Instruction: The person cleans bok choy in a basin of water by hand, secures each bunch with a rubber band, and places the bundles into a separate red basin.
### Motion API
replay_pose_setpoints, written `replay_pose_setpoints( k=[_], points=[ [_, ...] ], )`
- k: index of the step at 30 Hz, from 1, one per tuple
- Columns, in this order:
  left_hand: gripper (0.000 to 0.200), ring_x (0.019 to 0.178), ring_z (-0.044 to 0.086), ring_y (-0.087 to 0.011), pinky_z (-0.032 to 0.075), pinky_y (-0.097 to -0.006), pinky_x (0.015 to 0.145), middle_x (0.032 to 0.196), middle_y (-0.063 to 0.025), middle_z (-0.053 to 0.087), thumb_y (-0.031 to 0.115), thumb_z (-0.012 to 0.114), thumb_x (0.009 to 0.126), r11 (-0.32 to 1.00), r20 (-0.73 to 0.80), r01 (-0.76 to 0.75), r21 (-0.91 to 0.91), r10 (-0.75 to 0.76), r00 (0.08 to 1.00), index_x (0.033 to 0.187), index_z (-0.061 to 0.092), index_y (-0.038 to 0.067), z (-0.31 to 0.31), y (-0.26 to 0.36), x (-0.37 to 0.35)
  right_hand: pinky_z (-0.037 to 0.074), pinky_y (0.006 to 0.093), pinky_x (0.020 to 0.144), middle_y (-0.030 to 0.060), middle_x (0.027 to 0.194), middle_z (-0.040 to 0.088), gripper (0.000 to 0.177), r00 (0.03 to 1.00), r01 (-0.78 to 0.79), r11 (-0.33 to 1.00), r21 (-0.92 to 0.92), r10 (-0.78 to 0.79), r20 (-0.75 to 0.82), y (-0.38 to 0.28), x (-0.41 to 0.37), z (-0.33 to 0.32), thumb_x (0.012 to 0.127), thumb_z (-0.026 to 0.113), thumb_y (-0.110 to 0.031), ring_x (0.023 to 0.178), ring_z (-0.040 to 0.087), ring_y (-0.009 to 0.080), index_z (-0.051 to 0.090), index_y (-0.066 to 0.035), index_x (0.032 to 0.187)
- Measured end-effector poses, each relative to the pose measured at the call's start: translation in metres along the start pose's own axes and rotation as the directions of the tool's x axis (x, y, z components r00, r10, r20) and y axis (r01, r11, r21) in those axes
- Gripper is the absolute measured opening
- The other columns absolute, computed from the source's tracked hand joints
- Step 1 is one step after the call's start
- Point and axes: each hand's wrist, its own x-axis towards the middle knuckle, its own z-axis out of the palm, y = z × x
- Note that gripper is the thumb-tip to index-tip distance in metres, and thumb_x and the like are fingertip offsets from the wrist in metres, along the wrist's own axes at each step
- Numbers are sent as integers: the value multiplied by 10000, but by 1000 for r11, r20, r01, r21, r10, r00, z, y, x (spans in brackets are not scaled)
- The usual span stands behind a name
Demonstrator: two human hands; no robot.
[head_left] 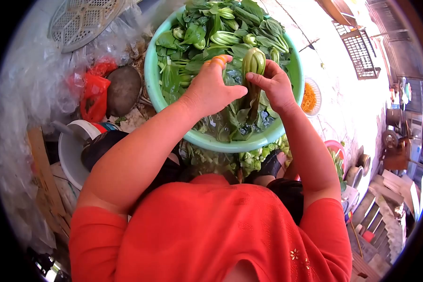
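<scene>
My right hand [273, 87] grips a head of bok choy [254, 63] by its side, thumb across the stalks. The pale base points up and the leaves hang down toward the water. Just left of it, my left hand [211, 87] is open, its thumb stretched out close to the bok choy and something orange around its fingers. Both hands are over a large green basin [221, 145] holding water. Many more bok choy heads [225, 37] fill its far side, and loose leaves float near the front rim.
Trimmed leaves [254, 160] lie below the basin's near rim, by my feet. A white bucket [70, 155] stands at left, near a red plastic bag [95, 96]. On the right are a small basket with orange shreds [309, 98], a pink basin [334, 146] and a black crate [360, 54].
</scene>
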Motion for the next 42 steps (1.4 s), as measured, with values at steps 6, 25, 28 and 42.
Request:
replay_pose_setpoints(
  k=[6, 25, 28, 42],
  points=[
    [365, 1023, 588, -169, 486, -335, 886, 1141, -102, 591, 197, 567, 922, 590, 339, 271, -761, 5, 941, 1234, 478, 30, 3, 22, 8, 520, 272, 738, 57, 975, 644, 353, 994, -106, 954, 280, 94, 56, -59, -32, 14, 873, 680, -234, 838, 626, 119, 566, -14, 1123],
    [293, 814, 628, -194, 520, -346, 762, 943, -92, 635, 269, 527, 892, 390, 509, 505, -770, -102, 855, 1050, 596, 32, 14, 28, -12, 502, 281, 619, 42, 728, 652, 178, 985, 142, 869, -474, -173, -21, -49, -83, 0, 786, 715, -162, 654, 624, 128, 681, -34, 904],
    [271, 849, 606, -179, 512, -347, 773, 945, -73, 616, 277, 549, 881, 386, 504, 509, -769, -121, 855, 1038, 600, 62, 19, 28, -14, 513, 366, 699, 113, 759, 652, 121, 939, 261, 661, -704, -344, 25, -53, -90, 6, 746, 692, -154, 753, 635, 281, 698, -58, 820],
    [432, 948, 640, -350, 485, -436, 901, 1018, -183, 627, 300, 398, 902, 349, 533, 512, -785, -43, 845, 1157, 526, -24, 6, 18, -3, 413, 221, 551, -31, 644, 543, 137, 998, 6, 974, -226, 7, 57, -57, -117, -48, 794, 645, -136, 613, 492, 43, 610, -9, 759]
  ],
)
